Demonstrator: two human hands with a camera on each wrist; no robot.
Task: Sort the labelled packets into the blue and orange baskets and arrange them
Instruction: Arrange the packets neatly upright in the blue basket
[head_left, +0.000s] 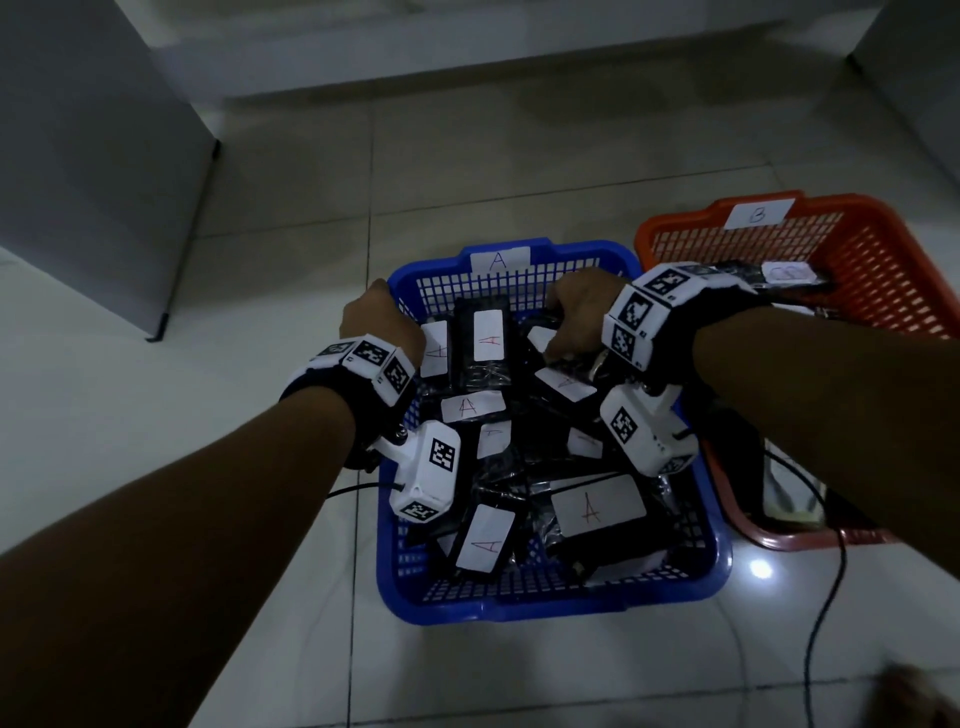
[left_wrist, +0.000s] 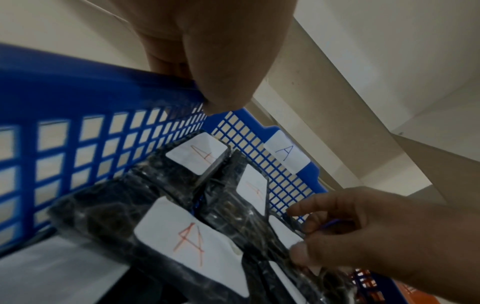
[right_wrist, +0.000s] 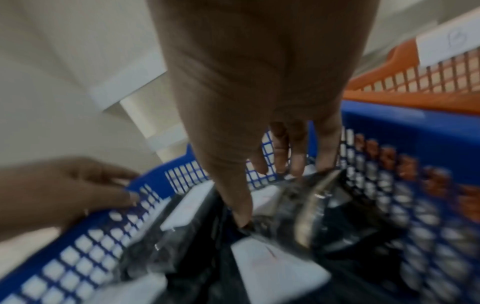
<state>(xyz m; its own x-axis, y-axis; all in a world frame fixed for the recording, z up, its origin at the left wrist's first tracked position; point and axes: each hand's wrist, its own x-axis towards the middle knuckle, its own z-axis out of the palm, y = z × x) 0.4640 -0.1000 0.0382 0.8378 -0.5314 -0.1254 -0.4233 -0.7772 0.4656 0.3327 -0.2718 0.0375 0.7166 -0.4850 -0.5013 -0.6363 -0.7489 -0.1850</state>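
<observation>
The blue basket (head_left: 545, 605), tagged A, sits mid-floor and holds several black packets with white A labels (head_left: 488, 335). My left hand (head_left: 382, 317) grips its far-left rim, with the thumb (left_wrist: 221, 82) on the inside of the rim. My right hand (head_left: 571, 332) reaches into the basket's far right and pinches the edge of a black packet (left_wrist: 293, 226) between thumb (right_wrist: 241, 205) and fingers. The orange basket (head_left: 883, 249), tagged B, stands to the right and holds a B-labelled packet (head_left: 789, 273), partly hidden by my right wrist.
A black cable (head_left: 831, 597) trails over the tiled floor to the right of the blue basket. A grey cabinet (head_left: 93, 156) stands at the left, and a white wall base runs along the back.
</observation>
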